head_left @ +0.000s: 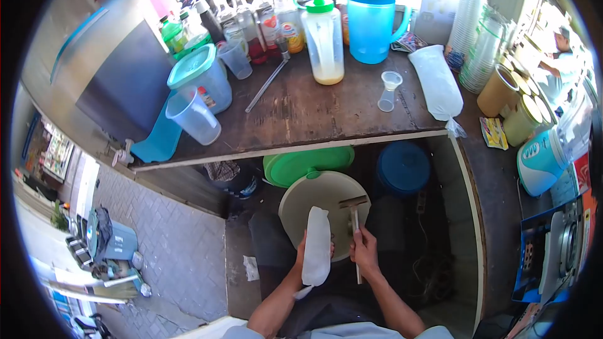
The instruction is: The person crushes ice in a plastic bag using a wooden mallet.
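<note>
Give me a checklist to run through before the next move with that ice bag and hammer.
1. Left hand grips the ice bag: ok, bag held upright.
2. Right hand holds the hammer: ok, fingers round the handle, head above the hand.
3. Bag sealed: cannot tell; its knotted end hangs below the hand.
4. Surface beneath: ok, a cream lid lies directly under both.
5. Hammer head clear of the bag: ok, a gap shows.
6. Spare ice bag on the counter: ok, lying flat.

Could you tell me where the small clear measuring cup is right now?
In the head view, the small measuring cup stands on the wooden counter, between the squeeze bottle and the ice bag.
</note>
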A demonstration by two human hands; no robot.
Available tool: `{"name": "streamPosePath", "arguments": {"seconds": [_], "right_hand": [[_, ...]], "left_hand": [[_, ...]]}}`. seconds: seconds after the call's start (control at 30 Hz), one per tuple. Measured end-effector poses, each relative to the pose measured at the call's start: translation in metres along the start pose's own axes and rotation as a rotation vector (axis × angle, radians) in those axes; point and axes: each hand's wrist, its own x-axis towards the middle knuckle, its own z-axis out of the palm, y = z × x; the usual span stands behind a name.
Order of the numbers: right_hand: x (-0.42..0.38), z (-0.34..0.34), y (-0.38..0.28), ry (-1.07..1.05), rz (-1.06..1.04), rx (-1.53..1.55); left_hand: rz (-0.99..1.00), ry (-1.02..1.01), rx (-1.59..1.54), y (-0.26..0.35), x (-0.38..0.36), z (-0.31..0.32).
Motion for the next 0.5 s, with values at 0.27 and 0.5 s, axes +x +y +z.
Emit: {"name": "streamPosePath", "arguments": {"seconds": [0.27,0.5], "right_hand": [[0.015,-0.019,0.049,0.179,-0.702,-0.446],[-0.005,-0.019,0.007,0.055,-0.72,-0.702]], "left_hand": [[-0.32,-0.199,-1.04,-0.046,-0.005,0.05],[-0.343,-0.243,-1.48,-0.056,-0.017,0.097]]}}
